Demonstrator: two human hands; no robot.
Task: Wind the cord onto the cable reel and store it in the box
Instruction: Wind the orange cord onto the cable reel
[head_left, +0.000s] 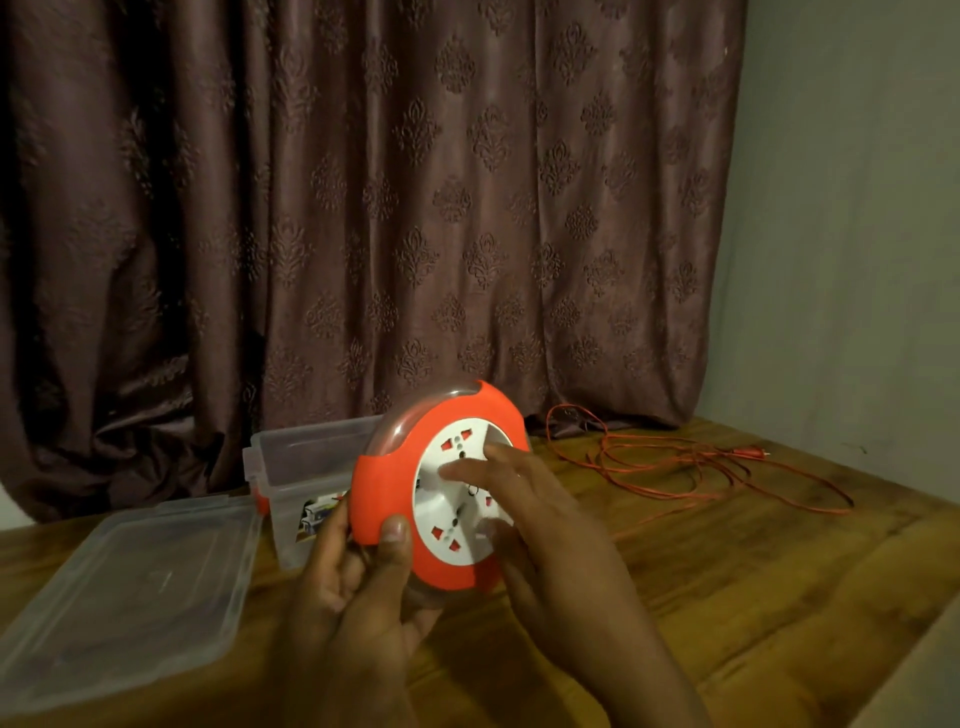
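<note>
A dark patterned curtain (363, 208) hangs behind the far edge of a wooden table (753, 571), with a plain wall (852, 234) to the right of it. On the table's left side a clear plastic lid (124, 587) lies flat, near the front edge. Just behind the lid's right end stands a clear plastic box (301, 473), open at the top, near the far edge; something with a printed label shows through its wall, though what it is cannot be told. The cable reel (410, 478), a round orange case with a white socket face and a clear rim, is held up on its edge above the middle of the table, directly in front of the box and tilted so the socket face turns toward the camera. The left hand (358, 587) grips the reel's lower left rim, thumb pressed on the orange front and fingers curled behind. The right hand (540, 530) lies on the white face with fingers spread and mostly straight, touching the sockets rather than closing round anything. A thin orange cord (691, 467) lies in loose loops on the far right part of the table, well apart from the box, and its plug (750, 451) rests near the wall at the far right edge.
</note>
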